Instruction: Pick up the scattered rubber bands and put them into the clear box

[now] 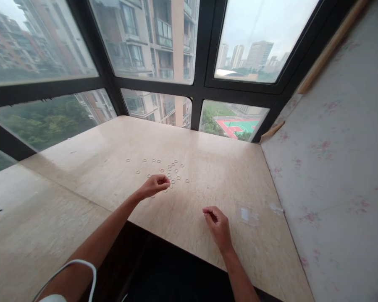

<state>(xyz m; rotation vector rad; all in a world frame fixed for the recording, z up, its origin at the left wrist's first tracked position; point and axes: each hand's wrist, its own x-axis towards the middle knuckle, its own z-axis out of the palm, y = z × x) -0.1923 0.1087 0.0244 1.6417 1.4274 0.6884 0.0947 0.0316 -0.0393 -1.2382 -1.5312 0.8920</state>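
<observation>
Several small thin rings (176, 170) lie scattered on the pale marbled countertop (189, 147), most of them bunched just beyond my left hand. My left hand (156, 186) is at the near edge of this bunch, thumb and forefinger pinched together. Whatever is between those fingertips is too small to make out. One ring (187, 181) lies apart, to the right of the bunch. Nearer to me and farther right, my right hand (218, 226) hovers over the countertop with its fingers curled and the tips together. I cannot make out anything in that pinch.
A clear plastic packet with a white label (245, 214) lies to the right of my right hand. A crumpled clear scrap (275, 207) is by the flowered wall (327, 180). Dark window frames (164, 87) border the far side. A white cable (93, 272) loops over my left forearm.
</observation>
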